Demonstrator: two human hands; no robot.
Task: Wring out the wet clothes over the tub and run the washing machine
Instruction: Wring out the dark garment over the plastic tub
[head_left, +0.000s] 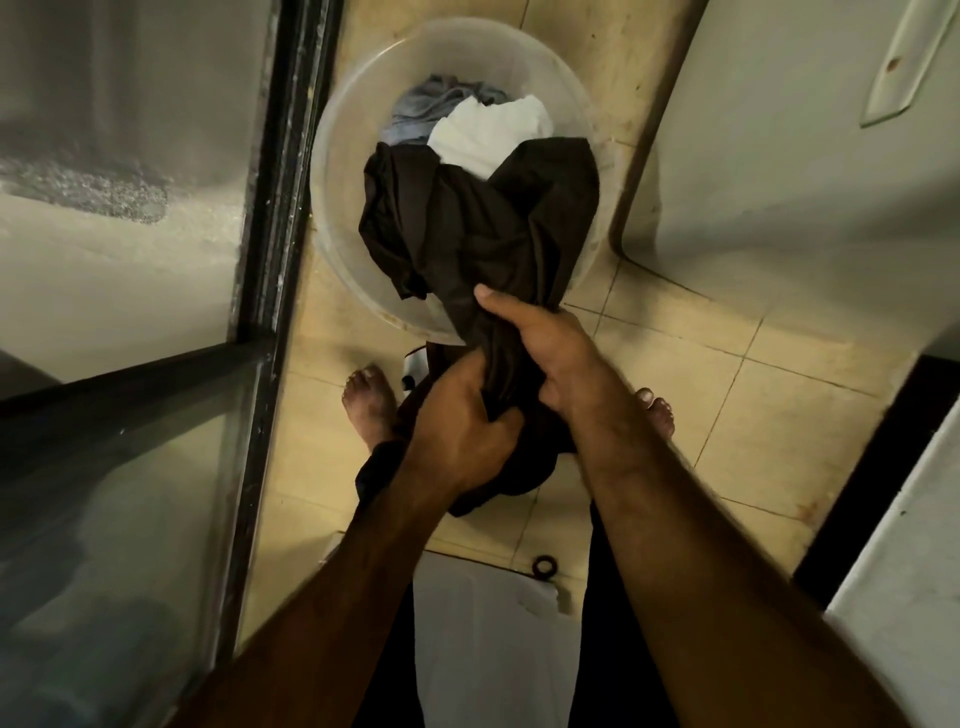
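Dark garment (483, 228) gripped by both hands' fingers (524, 322), above tub (332, 156).

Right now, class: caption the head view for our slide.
Both hands twist a dark garment over a clear tub of laundry.

In my hands, a dark brown garment (467, 228). Under it, a translucent, cloudy-white plastic tub (358, 104) with a white cloth (488, 132) and a grey-blue one (431, 101). Pale yellow floor tiles (737, 410), dark grout; black window frame (275, 208).
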